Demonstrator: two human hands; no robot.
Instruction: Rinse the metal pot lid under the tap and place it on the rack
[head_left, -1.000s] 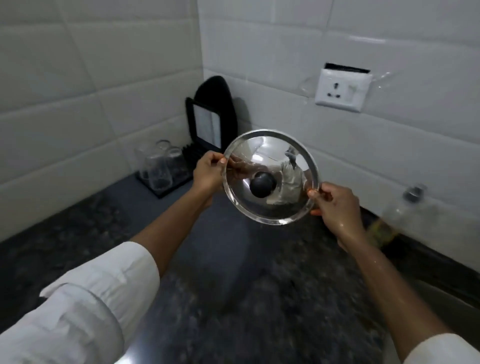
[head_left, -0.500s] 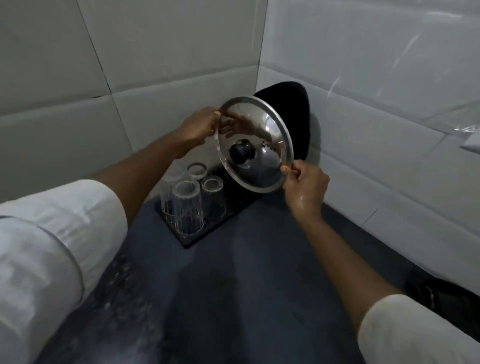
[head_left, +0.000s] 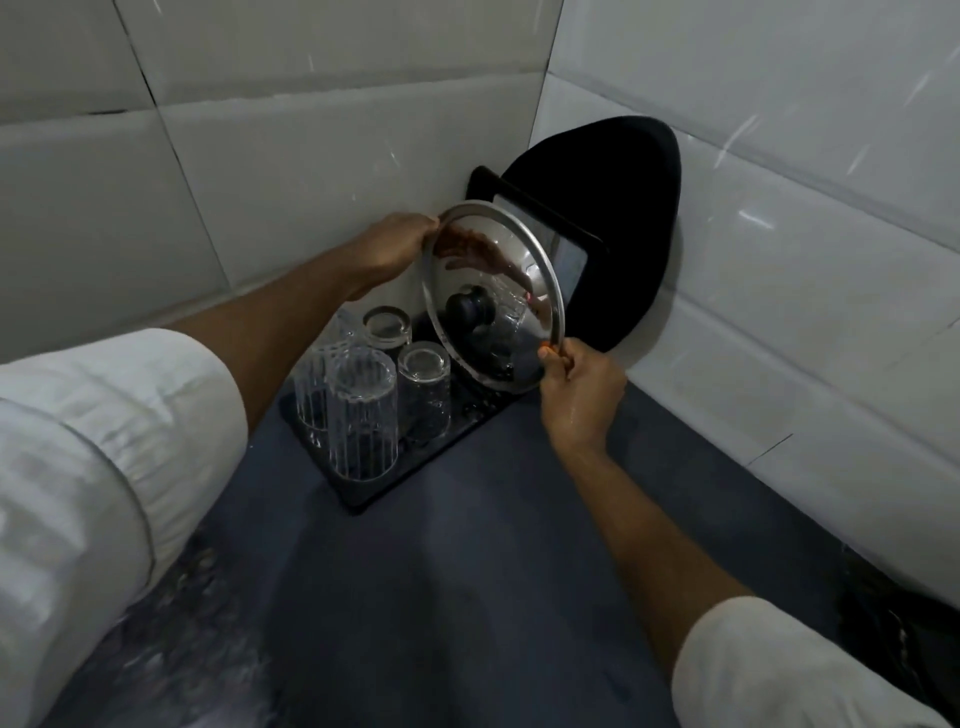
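A shiny metal pot lid (head_left: 488, 260) with a black knob stands tilted on edge over the back of the black rack tray (head_left: 363, 493) in the counter corner. My left hand (head_left: 392, 244) grips the lid's upper left rim. My right hand (head_left: 582, 387) pinches its lower right rim. The lid's lower edge is at or just above the tray; contact cannot be told. Its knob faces me.
Several upturned clear glasses (head_left: 363, 410) stand on the tray in front of the lid. A black board (head_left: 613, 234) and a framed flat piece (head_left: 569, 260) lean in the corner behind it. White tiled walls (head_left: 779, 208) close both sides; dark wet countertop (head_left: 441, 597) lies in front.
Both hands carried the lid left and down from mid-air to the rack in the corner, and the lid turned more upright. The view swung left; the wall socket and bottle left the frame.
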